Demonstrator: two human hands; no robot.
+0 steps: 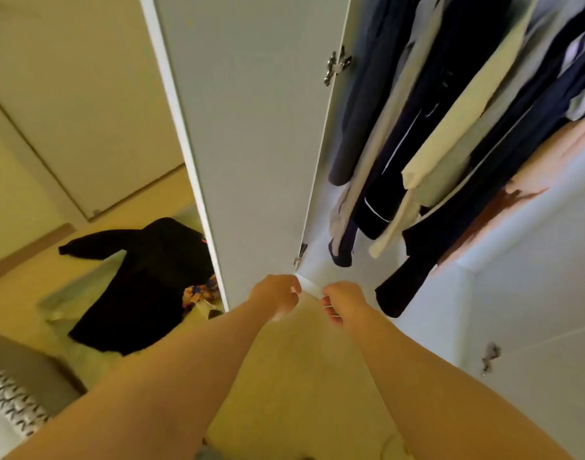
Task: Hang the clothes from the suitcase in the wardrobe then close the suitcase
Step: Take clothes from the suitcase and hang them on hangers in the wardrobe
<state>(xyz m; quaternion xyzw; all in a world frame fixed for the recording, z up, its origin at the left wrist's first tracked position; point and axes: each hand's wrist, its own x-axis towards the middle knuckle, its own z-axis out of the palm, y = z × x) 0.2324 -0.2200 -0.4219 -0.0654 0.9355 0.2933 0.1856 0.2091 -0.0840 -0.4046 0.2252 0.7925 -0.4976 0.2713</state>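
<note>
Two bare arms reach from the bottom of the frame to its centre, where both hands meet at the lower front edge of the wardrobe (319, 247). The left hand (274, 295) has its fingers curled and pinches one end of a thin white strip (309, 287). The right hand (344, 303), fingers also curled, pinches the other end. What the strip belongs to I cannot tell.

Left of the hands, the wardrobe door (251, 144) stands open and runs up the middle of the frame, with a metal hinge (337, 65) near the top of its right edge. In the upper right, hung clothes (417, 144) fill the wardrobe: dark navy, black, cream and pale pink pieces side by side, their hems hanging above and to the right of the hands.

At left centre, a black garment (145, 287) lies spread out with one sleeve stretched to the left, over the yellowish floor (135, 200). Some colourful cloth (200, 290) shows just beside it, against the door's left edge. A patterned fabric (12, 396) sits in the lower left corner.
</note>
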